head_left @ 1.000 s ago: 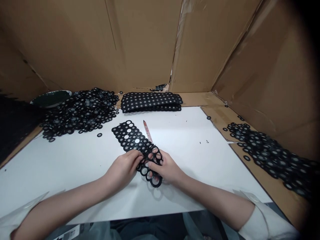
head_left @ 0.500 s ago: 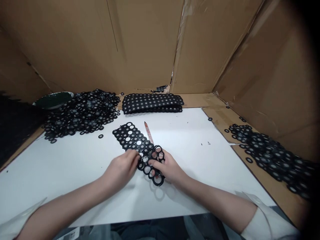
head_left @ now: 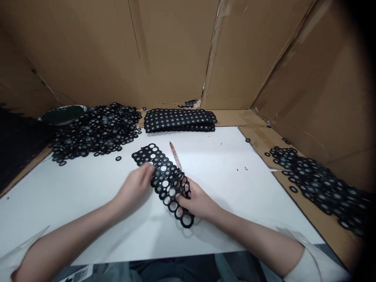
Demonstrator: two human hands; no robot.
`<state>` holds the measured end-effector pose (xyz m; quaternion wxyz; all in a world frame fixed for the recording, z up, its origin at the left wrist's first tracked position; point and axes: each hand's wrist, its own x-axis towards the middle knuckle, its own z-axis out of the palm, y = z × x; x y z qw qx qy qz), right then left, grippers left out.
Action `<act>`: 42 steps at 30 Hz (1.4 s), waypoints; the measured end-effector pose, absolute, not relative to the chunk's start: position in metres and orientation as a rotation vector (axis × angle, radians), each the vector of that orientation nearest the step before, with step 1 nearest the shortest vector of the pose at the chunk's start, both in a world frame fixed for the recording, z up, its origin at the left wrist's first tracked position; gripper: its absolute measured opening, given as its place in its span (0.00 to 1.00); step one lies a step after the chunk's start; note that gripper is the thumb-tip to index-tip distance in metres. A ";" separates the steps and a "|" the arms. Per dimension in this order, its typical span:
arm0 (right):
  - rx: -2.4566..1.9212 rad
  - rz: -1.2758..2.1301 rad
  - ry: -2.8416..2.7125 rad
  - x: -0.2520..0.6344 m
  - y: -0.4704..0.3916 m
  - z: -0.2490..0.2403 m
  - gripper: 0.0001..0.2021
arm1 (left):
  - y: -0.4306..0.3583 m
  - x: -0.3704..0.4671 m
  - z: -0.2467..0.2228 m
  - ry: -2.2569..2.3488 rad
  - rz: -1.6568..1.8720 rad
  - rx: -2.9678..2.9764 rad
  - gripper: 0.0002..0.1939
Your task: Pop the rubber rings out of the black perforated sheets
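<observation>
A black perforated rubber sheet (head_left: 161, 156) made of joined rings lies slantwise on the white board. Several holes show white; others hold grey centres. My right hand (head_left: 196, 199) grips its near end, thumb on top and fingers beneath, with this end slightly lifted. At the sheet's left edge is my left hand (head_left: 136, 184), slightly blurred, its fingers bunched together; whatever they pinch, if anything, is hidden. A reddish pencil-like stick (head_left: 175, 154) with a dark tip lies just beyond the sheet.
Loose black rings (head_left: 96, 131) are heaped at the back left beside a round dish (head_left: 63, 115). Behind the board sits a folded perforated sheet (head_left: 179, 119). Another pile of black rings (head_left: 320, 182) runs along the right edge. Cardboard walls (head_left: 173, 55) enclose the work surface.
My left hand has moved up and left along the sheet's edge. The sheet's near end has shifted slightly toward me, still in my right hand.
</observation>
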<state>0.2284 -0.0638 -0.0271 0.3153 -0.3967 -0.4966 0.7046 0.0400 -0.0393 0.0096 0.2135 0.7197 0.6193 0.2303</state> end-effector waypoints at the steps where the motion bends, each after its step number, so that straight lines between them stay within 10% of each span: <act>1: -1.033 1.856 -1.344 0.229 -0.065 -0.027 0.10 | -0.036 0.037 0.012 1.823 0.728 1.955 0.16; 42: -1.015 1.854 -1.395 0.228 -0.061 -0.025 0.03 | -0.020 0.062 0.013 1.346 0.529 2.024 0.15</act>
